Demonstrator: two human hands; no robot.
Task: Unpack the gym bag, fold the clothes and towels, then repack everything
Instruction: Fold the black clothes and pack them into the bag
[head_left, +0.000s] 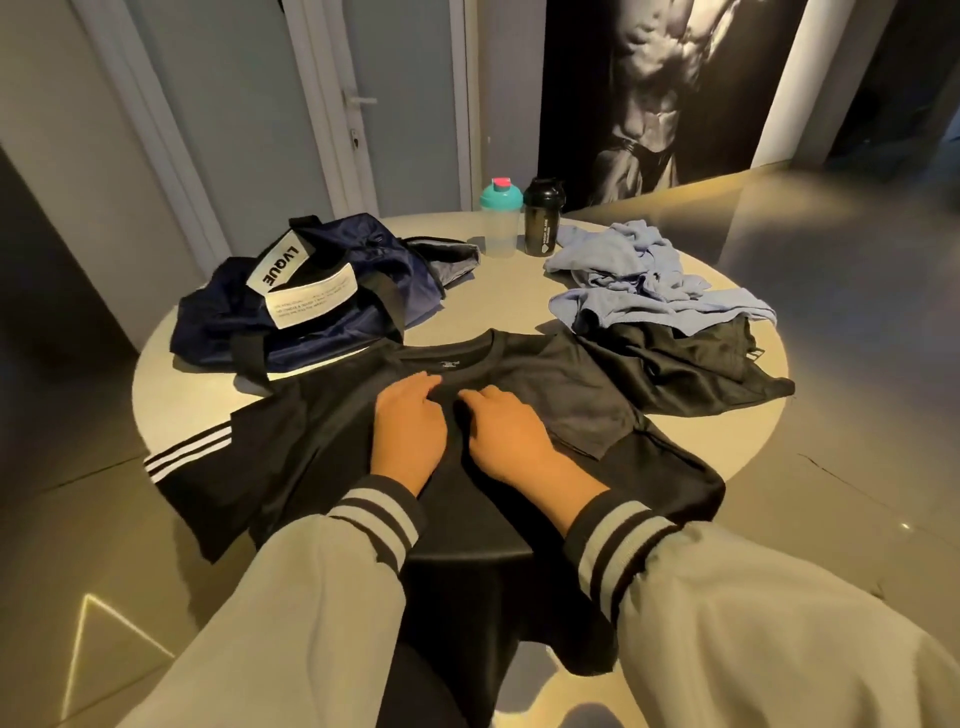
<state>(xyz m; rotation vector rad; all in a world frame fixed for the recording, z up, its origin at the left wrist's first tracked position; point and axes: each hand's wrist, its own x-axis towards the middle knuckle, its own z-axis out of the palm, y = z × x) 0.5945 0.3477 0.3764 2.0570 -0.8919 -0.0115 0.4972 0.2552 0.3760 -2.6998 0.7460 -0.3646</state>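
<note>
A black T-shirt with white sleeve stripes lies spread across the near half of the round table, its hem hanging over the front edge. My left hand and my right hand rest flat on its chest, side by side, fingers pointing to the collar. The navy gym bag slumps at the back left, collapsed. A crumpled light-blue towel lies at the back right, partly over a black garment.
Two shaker bottles stand at the table's far edge: a clear one with a teal lid and a black one. Doors stand behind the table, and a large dark poster hangs on the back wall. Grey floor surrounds the table.
</note>
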